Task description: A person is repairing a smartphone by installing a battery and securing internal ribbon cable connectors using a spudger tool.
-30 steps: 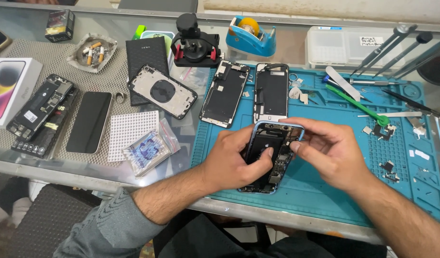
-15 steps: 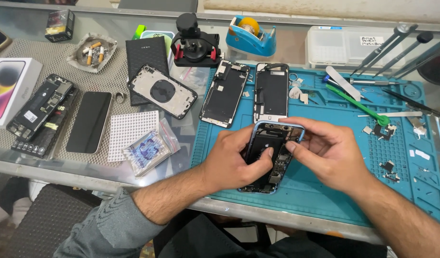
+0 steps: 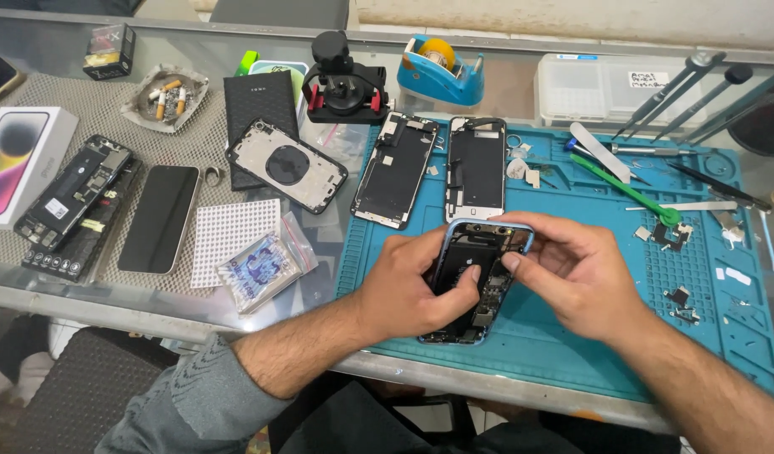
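Note:
An opened blue-framed phone body lies on the teal repair mat, its black battery and boards exposed. My left hand grips its left side, thumb pressed on the battery. My right hand holds the upper right edge, with fingertips curled over the top corner and a finger touching the inside. Just beyond it on the mat lie two removed screen panels, face down.
A green pry tool, a white spudger, tweezers and small loose parts lie on the mat's right. On the left of the glass table are a phone back cover, a dark phone, a phone box, an ashtray, a tape dispenser and a clamp.
Both hands stay on the phone body; my right fingers have shifted slightly along its top edge. Nothing else has moved.

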